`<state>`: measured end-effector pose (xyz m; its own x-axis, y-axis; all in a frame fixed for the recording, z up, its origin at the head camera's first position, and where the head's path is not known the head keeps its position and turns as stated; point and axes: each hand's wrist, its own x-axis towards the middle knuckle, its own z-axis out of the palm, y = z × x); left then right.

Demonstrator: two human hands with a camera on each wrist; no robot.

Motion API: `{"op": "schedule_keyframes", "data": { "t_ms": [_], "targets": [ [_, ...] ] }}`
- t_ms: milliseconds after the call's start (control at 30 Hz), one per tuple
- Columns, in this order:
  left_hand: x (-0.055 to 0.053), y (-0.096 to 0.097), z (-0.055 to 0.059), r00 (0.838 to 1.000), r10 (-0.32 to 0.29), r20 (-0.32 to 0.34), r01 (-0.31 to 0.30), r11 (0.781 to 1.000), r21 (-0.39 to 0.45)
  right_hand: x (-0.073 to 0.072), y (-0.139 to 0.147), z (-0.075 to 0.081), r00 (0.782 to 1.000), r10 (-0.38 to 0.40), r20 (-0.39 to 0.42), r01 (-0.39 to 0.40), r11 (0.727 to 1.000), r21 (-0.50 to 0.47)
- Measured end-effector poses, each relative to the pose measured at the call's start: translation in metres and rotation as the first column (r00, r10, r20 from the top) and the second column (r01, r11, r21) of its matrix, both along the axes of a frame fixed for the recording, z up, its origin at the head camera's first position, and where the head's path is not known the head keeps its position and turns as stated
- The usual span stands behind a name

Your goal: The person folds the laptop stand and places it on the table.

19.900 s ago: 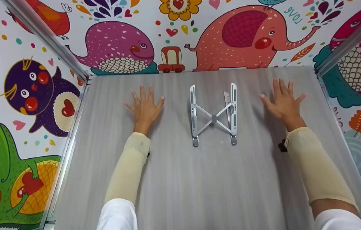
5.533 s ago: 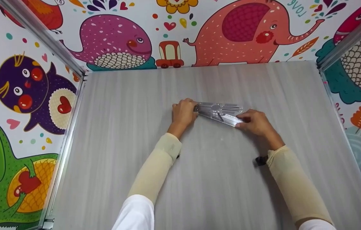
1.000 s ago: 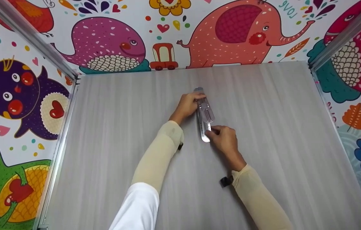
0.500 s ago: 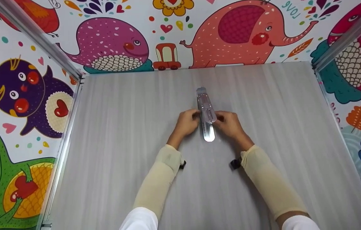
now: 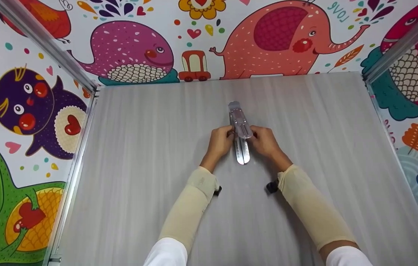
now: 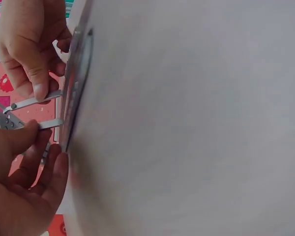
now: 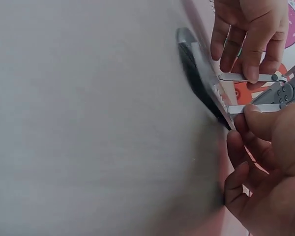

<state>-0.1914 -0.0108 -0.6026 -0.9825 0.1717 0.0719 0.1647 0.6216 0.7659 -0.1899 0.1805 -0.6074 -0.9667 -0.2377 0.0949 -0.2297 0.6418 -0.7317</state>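
A silvery metal folding laptop stand [image 5: 240, 118] stands on the table, folded narrow and pointing away from me. Its two base rails lie side by side at the near end, a thin dark line between them. My left hand [image 5: 220, 142] grips it from the left, and my right hand [image 5: 266, 142] from the right, about midway along. In the left wrist view the left thumb [image 6: 27, 135] and fingers pinch one thin support bar [image 6: 50, 124]. In the right wrist view the right hand [image 7: 280, 152] pinches the matching bar [image 7: 263, 108]. Some fingertips are hidden behind the stand in the head view.
Grey wood-grain table [image 5: 138, 147] lies under and around the stand. Metal frame posts [image 5: 46, 44] rise at the back corners. Panels printed with cartoon animals, such as an elephant [image 5: 282, 40], enclose the back and sides.
The stand, spread in an X at first, is now folded narrow and lengthwise. Over the last second both hands shifted to its middle, the left nearer, the right farther; its rails have parted slightly.
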Motion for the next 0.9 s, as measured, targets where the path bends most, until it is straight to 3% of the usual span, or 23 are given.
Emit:
{"op": "schedule_keyframes", "data": {
  "t_ms": [167, 500, 700, 900],
  "targets": [
    [-0.008, 0.000, 0.011, 1.000, -0.005, -0.027, 0.005, 1.000, -0.005, -0.004, -0.002, 0.013, 0.998, 0.035, 0.057, -0.034, 0.999, -0.018],
    [-0.009, -0.001, 0.021, 0.999, -0.023, 0.048, 0.025, 0.998, -0.050, 0.000, -0.003, 0.016, 0.995, 0.069, 0.065, -0.079, 0.983, 0.167],
    [-0.011, -0.001, 0.023, 0.998, -0.017, 0.055, 0.020, 0.998, -0.057, 0.001, -0.005, 0.014, 0.998, 0.050, 0.039, -0.055, 0.989, 0.139],
    [-0.020, 0.000, 0.028, 0.996, -0.006, 0.087, 0.007, 1.000, -0.012, -0.013, -0.007, 0.020, 0.999, 0.030, 0.036, -0.034, 0.992, 0.123]
  ]
}}
